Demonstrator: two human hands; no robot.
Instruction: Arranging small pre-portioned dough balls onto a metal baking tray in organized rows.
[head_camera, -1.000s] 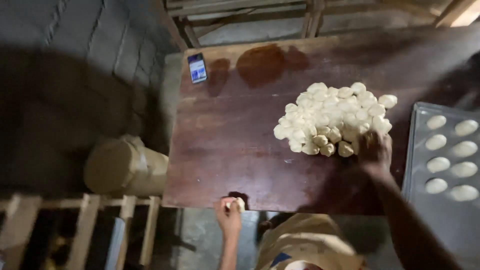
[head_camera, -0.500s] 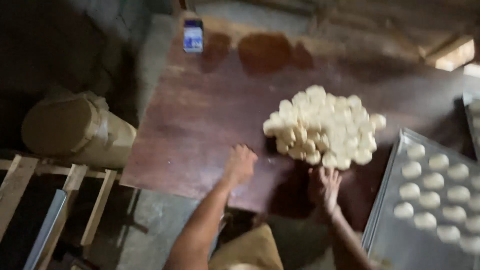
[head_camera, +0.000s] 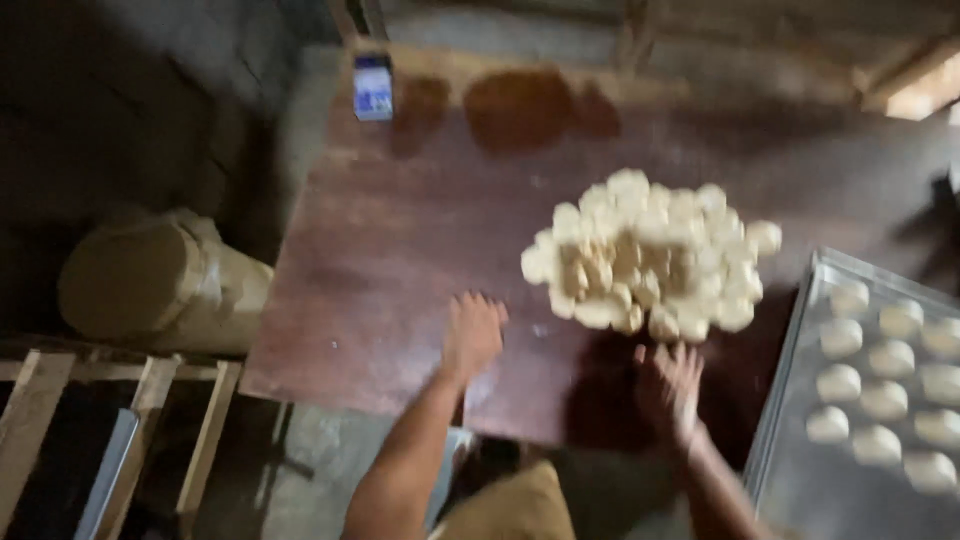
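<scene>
The left hand (head_camera: 472, 335) is laid flat on the dark brown wooden counter (head_camera: 400, 260), fingers released; the right hand (head_camera: 668, 388) is spread open, fingers just below the heap of pale dough pieces (head_camera: 648, 258). Right of those fingers a grey metal tray (head_camera: 790, 440) of dough rounds is seen. Beyond the left fingers, a small blue-and-white box (head_camera: 373, 87) is stood. Since half a second ago, both hands have barely shifted.
</scene>
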